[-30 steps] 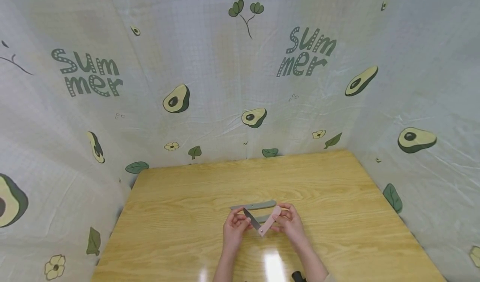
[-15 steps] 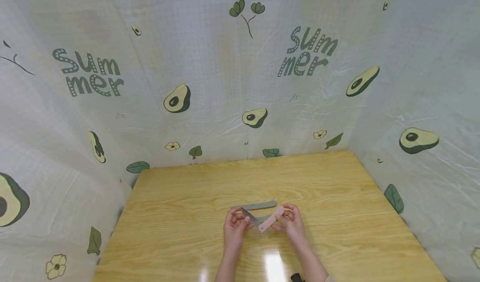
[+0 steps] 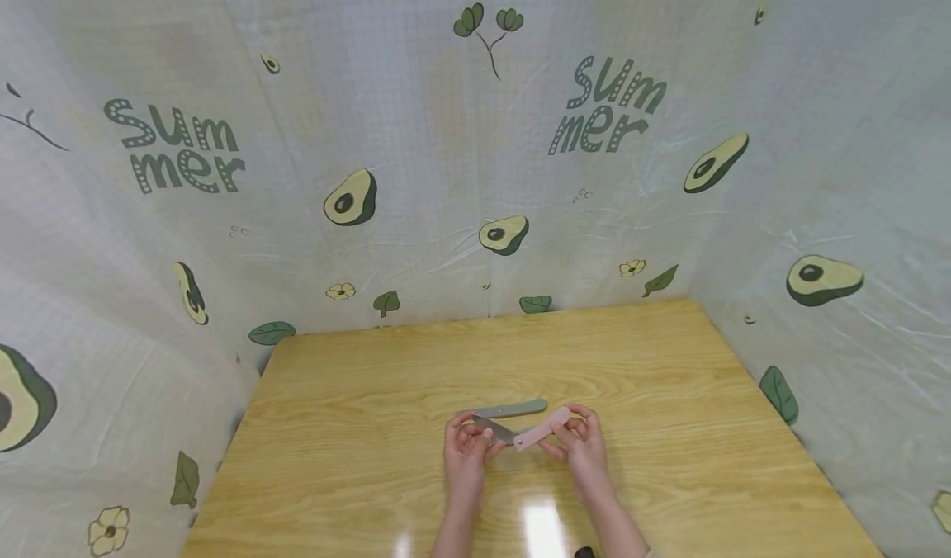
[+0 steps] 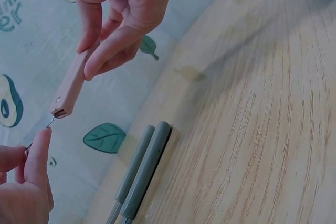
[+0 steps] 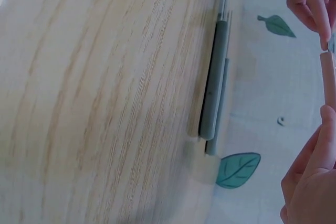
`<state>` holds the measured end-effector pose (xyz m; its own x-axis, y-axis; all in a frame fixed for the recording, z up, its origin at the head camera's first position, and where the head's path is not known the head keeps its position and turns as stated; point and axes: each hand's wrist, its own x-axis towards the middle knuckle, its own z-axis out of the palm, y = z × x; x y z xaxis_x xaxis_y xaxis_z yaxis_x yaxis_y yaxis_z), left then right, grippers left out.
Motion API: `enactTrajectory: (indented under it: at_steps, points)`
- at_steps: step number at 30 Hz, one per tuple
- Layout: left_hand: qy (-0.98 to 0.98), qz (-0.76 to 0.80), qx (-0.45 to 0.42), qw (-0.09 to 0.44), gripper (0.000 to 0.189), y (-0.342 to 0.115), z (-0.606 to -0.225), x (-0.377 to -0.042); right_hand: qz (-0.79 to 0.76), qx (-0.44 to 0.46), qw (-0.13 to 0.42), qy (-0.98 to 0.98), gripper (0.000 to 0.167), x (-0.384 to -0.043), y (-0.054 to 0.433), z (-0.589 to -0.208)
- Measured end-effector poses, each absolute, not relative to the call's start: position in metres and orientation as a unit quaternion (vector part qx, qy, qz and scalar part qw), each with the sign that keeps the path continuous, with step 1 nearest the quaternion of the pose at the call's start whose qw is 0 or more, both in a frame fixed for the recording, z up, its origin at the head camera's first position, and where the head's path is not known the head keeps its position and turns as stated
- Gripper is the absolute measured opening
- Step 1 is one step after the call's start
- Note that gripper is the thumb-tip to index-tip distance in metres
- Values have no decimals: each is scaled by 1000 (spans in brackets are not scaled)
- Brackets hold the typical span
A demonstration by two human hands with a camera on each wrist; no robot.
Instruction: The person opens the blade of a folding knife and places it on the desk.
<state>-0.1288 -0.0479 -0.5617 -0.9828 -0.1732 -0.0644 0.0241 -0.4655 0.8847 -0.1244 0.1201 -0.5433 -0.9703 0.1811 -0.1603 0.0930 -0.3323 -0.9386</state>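
Note:
A folding knife with a pink handle [image 3: 542,429] is held up between both hands over the table. My left hand [image 3: 466,449] pinches its grey blade [image 3: 493,428] between thumb and fingers. My right hand [image 3: 585,442] grips the far end of the handle. Blade and handle form a wide, shallow V in the head view. Below the hands, two grey-green-handled knives lie side by side; the left wrist view shows the nearer handle [image 4: 148,170] and the thinner-looking one [image 4: 134,165]. In the head view, one knife [image 3: 520,409] shows behind the hands and the other is mostly hidden.
The wooden table [image 3: 357,426] is bounded at the back and sides by a hanging cloth [image 3: 416,145] printed with avocados and leaves. A small black object [image 3: 584,552] shows at the bottom edge beside the right forearm.
The angle between the pink handle and the blade has widened. The pivot has risen in view, and my right hand has shifted slightly right with the handle lying flatter.

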Motion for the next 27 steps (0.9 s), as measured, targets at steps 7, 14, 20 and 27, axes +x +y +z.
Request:
enactTrajectory:
  at_steps: [7, 14, 20, 27]
  points:
    - [-497, -862, 76, 67, 43, -44, -563, -127, 821, -132, 51, -553, 38, -122, 117, -543]
    - [-480, -870, 89, 66, 45, -39, -563, -125, 835, -149, 59, -526, 39, -120, 113, -542]
    - [-470, -874, 93, 76, 45, -36, -561, -123, 847, -155, 61, -504, 37, -118, 111, -540]
    - [-476, -868, 104, 99, 44, -31, -562, -122, 855, -165, 71, -486, 34, -118, 107, -539]
